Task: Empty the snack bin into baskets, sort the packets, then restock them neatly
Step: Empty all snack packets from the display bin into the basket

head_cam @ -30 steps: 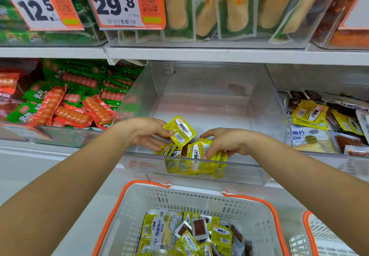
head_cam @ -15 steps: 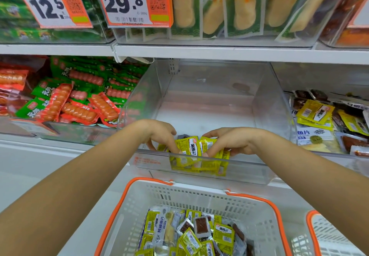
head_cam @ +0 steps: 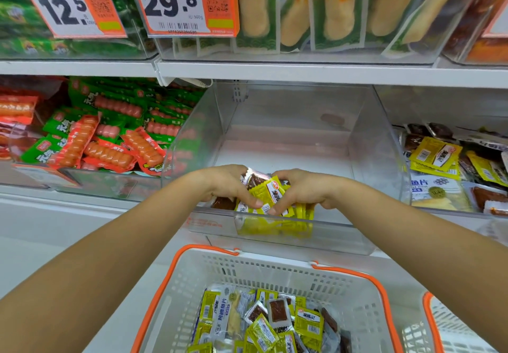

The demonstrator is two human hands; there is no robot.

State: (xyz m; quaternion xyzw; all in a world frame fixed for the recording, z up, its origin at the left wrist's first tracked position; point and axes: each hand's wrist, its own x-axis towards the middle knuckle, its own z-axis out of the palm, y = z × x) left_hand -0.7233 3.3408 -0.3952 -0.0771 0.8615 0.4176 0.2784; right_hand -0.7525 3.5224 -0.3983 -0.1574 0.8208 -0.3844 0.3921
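Left hand (head_cam: 225, 184) and right hand (head_cam: 298, 191), each grip clamped on yellow packets (head_cam: 268, 191), between them, inside clear bin (head_cam: 365, 143)

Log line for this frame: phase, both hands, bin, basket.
phase: restocking | left hand: grips yellow packets | right hand: grips same bunch | clear bin: mostly bare | basket: mixed packets left

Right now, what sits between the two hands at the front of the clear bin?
In the head view, a bunch of yellow packets is pressed between the left hand and right hand; no bare gap.
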